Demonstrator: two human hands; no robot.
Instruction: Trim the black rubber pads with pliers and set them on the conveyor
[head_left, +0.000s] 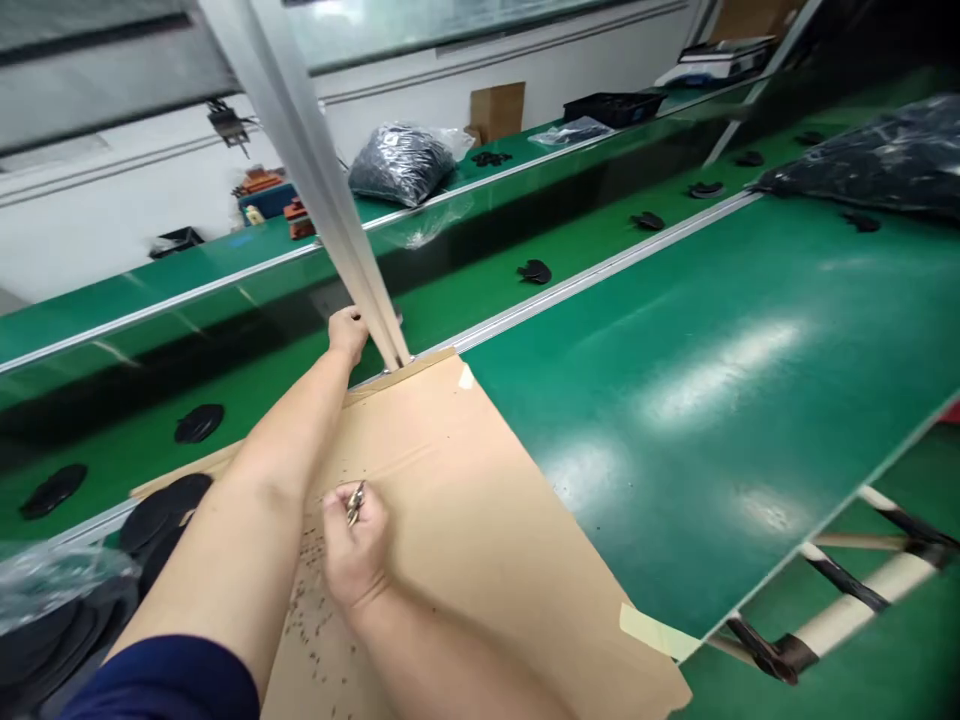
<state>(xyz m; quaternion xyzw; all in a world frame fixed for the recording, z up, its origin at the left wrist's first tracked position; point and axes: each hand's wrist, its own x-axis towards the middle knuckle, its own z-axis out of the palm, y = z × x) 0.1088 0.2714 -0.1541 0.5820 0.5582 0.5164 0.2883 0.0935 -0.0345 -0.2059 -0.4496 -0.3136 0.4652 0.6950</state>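
My left hand (pixel 348 332) reaches over the green belt (pixel 450 300), just left of the metal post (pixel 322 190). Its fingers are curled, and whatever they may hold is hidden. Over the brown cardboard sheet (pixel 465 500), my right hand (pixel 356 545) is closed around a small metal tool (pixel 355 503), whose end sticks out above the fingers. Small dark bits are scattered on the cardboard to the left of and below this hand.
Black round pieces (pixel 199 423) lie spaced along the belt. Stacked black discs (pixel 67 640) and clear plastic sit at lower left. A filled plastic bag (pixel 405 163) and a black tray (pixel 613 108) are on the far shelf. A large dark bag (pixel 877 155) lies at right.
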